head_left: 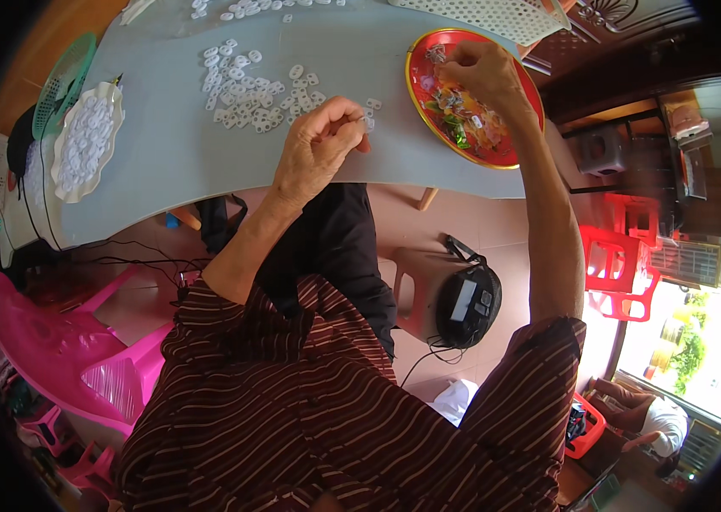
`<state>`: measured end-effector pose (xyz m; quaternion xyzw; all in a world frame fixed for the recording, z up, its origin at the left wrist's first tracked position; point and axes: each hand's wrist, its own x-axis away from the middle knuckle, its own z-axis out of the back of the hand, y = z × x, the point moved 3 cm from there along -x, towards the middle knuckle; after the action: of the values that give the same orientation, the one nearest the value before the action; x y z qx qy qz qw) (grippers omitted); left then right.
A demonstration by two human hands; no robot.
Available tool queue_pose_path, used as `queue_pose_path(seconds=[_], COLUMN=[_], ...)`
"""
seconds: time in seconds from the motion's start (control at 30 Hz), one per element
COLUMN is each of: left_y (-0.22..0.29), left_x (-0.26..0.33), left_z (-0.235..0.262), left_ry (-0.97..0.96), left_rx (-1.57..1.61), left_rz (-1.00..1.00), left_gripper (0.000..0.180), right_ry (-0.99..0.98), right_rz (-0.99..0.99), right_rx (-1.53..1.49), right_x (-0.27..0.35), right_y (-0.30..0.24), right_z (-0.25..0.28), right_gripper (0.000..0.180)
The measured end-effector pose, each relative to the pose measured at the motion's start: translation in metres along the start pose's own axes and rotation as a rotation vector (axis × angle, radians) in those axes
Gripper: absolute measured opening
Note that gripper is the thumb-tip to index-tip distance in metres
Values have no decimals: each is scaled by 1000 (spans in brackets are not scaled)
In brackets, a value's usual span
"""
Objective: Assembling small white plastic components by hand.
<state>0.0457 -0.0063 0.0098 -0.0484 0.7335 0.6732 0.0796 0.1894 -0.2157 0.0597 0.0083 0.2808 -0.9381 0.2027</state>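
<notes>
Both arms reach out: left hand [319, 141] pinches a white ring [367, 122], right hand [482, 75] fingers curl into red tray [418, 94].

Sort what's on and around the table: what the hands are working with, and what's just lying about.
In use: left hand, right hand, small white rings, red tray of small coloured pieces.
Lying about: plate of white rings, green basket, pink chair, black device.

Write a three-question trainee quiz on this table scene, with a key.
1. True or false: the right hand reaches into the round red tray with a gold rim.
2. Which hand pinches a small white piece at the table's near edge: A) left hand B) right hand?
3. Fill in: the scalloped cream plate piled with white rings sits on the person's ____ side.

Key: 1 true; 2 A; 3 left.
</notes>
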Motion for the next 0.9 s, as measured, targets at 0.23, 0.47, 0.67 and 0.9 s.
queue_pose_path(seconds=[0.23, 0.47, 0.67, 0.9], left_y=[0, 2, 1, 2], left_x=[0, 1, 0, 1], left_z=[2, 2, 0, -3], left_ry=[-15, 1, -3, 2], left_rx=[-98, -115, -98, -68], left_rz=[5, -23, -11, 5], left_gripper=[12, 10, 10, 5], right_ry=[96, -73, -31, -40], right_rz=[-47, 184, 202, 315], right_rx=[-143, 137, 107, 318], right_x=[9, 9, 2, -9], right_y=[12, -1, -10, 0], right_z=[3, 3, -3, -17], right_gripper=[17, 16, 14, 13])
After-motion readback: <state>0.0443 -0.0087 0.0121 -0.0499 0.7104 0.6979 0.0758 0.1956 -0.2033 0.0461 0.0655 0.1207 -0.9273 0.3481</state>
